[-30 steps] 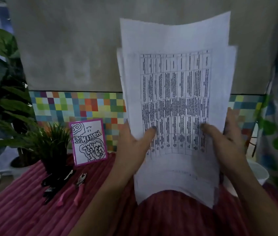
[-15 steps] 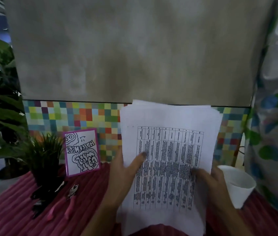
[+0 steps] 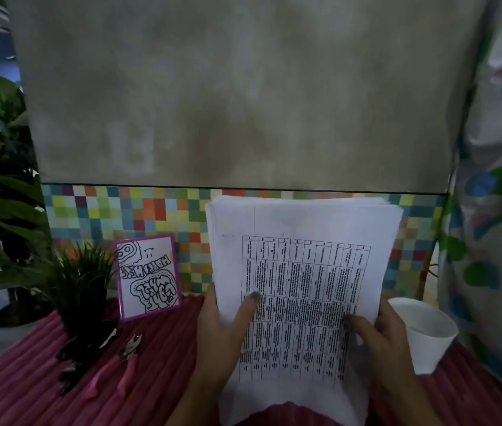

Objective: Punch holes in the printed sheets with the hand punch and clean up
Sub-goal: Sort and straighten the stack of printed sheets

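I hold a stack of printed sheets (image 3: 302,272) upright in front of me, its top page showing a dense table of text. My left hand (image 3: 222,333) grips the stack's left edge with the thumb on the front. My right hand (image 3: 379,342) grips the right edge the same way. The pink-handled hand punch (image 3: 122,364) lies on the red striped cloth (image 3: 157,348) to the left of my hands, untouched.
A white cup (image 3: 425,333) stands at the right beside my right hand. A purple-framed card (image 3: 148,275), a small potted plant (image 3: 80,281) and a black tool (image 3: 86,352) sit at the left. A colourful tiled wall strip (image 3: 120,210) runs behind.
The stack has come down from high in front of the wall to just above the cloth, and its sheets now sit squarer. Both hands kept their hold.
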Motion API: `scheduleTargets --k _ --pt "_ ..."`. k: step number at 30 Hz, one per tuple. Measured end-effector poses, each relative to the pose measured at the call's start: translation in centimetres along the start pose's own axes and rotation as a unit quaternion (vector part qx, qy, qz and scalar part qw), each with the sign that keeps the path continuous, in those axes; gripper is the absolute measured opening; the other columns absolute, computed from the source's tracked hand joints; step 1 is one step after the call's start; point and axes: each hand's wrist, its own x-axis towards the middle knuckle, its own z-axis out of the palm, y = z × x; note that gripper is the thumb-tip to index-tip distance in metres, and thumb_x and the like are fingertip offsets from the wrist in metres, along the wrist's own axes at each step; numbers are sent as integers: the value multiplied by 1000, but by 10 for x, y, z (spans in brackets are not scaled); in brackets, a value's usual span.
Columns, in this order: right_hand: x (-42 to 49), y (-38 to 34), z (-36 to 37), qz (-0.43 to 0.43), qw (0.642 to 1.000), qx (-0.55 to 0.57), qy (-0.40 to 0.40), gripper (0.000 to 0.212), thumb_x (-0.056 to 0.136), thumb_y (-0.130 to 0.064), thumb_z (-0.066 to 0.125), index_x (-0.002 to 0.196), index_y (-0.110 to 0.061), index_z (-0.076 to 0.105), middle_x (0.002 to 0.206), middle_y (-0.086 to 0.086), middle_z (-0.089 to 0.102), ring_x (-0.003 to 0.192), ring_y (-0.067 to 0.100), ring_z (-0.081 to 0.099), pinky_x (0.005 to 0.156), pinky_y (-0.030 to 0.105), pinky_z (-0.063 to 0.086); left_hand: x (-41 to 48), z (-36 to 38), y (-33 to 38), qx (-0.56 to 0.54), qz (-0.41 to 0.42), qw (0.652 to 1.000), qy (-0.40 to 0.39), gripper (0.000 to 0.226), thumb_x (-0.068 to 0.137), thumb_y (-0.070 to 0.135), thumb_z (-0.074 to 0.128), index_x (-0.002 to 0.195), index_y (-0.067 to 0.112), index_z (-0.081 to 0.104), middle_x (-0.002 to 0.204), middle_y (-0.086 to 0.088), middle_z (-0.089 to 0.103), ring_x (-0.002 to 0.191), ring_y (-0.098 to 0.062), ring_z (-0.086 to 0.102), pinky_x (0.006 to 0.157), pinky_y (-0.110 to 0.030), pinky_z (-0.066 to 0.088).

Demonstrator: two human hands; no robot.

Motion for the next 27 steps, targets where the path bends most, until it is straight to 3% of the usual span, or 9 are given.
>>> scheduleTargets --k 3,6,9,11,14,16,20,24,27 --pt "5 -12 2 -26 999 30 5 52 83 21 52 111 -22 60 99 0 74 93 21 70 72 24 57 0 -2 1 -3 -8 1000 -12 37 83 24 72 118 24 62 110 11 71 106 -7 66 92 -32 52" --pt "28 -53 -2 -165 986 38 -4 84 83 16 60 141 -38 33 114 -5 61 95 8 64 78 22 55 0 -3 3 -7 -9 1000 -23 33 85 21 71 117 23 63 108 12 72 104 -5 67 91 -29 54" --pt "58 -100 -6 -288 948 -121 -54 97 81 4 69 147 -46 19 123 7 51 70 0 56 60 12 47 -2 -3 6 -7 1 1000 -27 35 84 21 71 118 22 63 109 12 71 105 -4 66 89 -23 54" --pt "77 -121 -8 -320 913 -233 -95 84 82 -1 68 147 -38 31 121 4 53 63 -4 48 57 8 38 -2 -2 8 -20 4 999 -25 36 83 21 71 117 22 63 109 13 71 104 -4 66 87 -19 53" --pt "87 -129 -9 -303 898 -280 -152 47 81 -16 59 125 -30 62 108 1 58 84 0 56 66 18 44 -2 -3 7 -57 -7 998 -19 31 84 20 71 112 30 63 108 16 71 103 -2 66 85 -18 52" --pt "87 -124 -12 -278 906 -279 -156 37 81 -18 57 113 -33 67 102 -2 58 86 3 56 65 17 45 -1 -4 4 -72 -18 997 -35 27 85 23 71 110 31 64 109 10 71 105 -9 66 86 -25 52" --pt "89 -115 -19 -241 927 -242 -157 32 87 -13 62 107 -37 67 102 -12 61 87 0 59 66 13 48 -3 1 -2 -39 -4 998 -40 25 89 17 64 114 19 67 108 5 73 106 -13 67 91 -30 54" --pt "85 -106 -10 -244 962 -106 -59 58 84 11 61 92 -45 74 91 -16 70 84 2 63 74 19 51 -5 5 -2 -67 15 998 -1 27 89 16 59 114 12 66 107 1 73 104 -14 68 88 -26 55" --pt "85 -91 -2 -205 978 -16 -30 52 83 -3 70 119 -41 64 85 -5 61 78 12 56 73 27 50 -6 6 -3 -59 8 998 -25 28 89 9 62 117 14 64 110 5 72 106 -10 66 88 -21 54"
